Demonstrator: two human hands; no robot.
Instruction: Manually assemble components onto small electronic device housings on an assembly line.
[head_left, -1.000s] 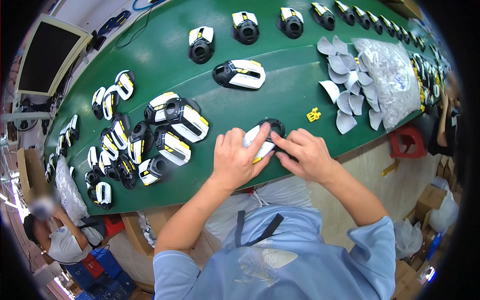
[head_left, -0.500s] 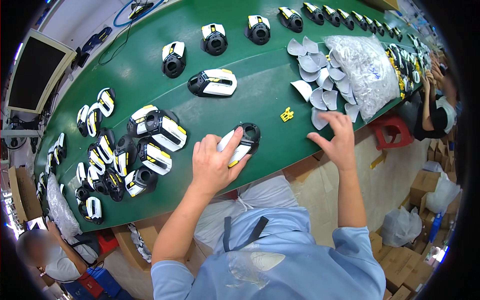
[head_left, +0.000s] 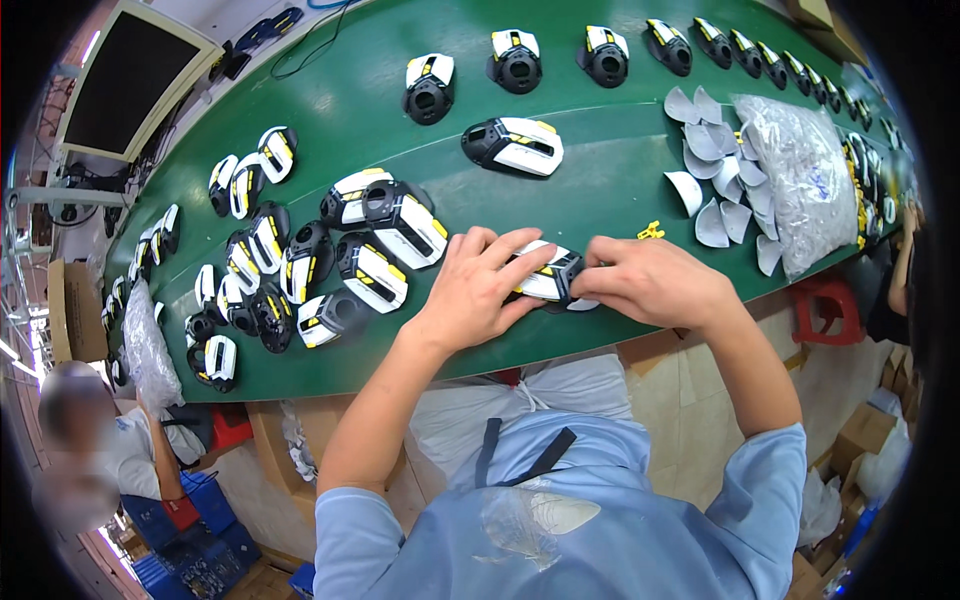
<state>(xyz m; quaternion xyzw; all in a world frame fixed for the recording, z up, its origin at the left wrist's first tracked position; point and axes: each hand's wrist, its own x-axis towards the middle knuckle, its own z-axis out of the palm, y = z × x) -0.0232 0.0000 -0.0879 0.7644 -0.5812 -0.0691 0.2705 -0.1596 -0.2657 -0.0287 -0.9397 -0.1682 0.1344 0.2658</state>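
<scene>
A white, black and yellow plastic shell (head_left: 543, 284) lies at the near edge of the green table in front of me. My left hand (head_left: 478, 285) is closed around its left side, thumb below and fingers over the top. My right hand (head_left: 650, 283) is pinched at the black right end of the shell. A pale edge shows beneath those fingertips, apparently a grey curved piece, mostly hidden by the fingers. Just above my right hand lies a small yellow clip (head_left: 651, 230). Loose grey curved pieces (head_left: 712, 226) are spread beyond it.
A clear plastic bag (head_left: 805, 190) lies at the right. Another shell (head_left: 514, 146) sits mid-table, with several clustered at left (head_left: 373, 272) and a row along the far side (head_left: 516, 62). A monitor (head_left: 135, 80) stands far left. Co-workers sit at both ends; a red stool (head_left: 828, 312) stands right.
My right hand has moved left from the grey pieces to the shell, and the nearest grey piece has left the table. My left hand still holds the shell. The view has shifted.
</scene>
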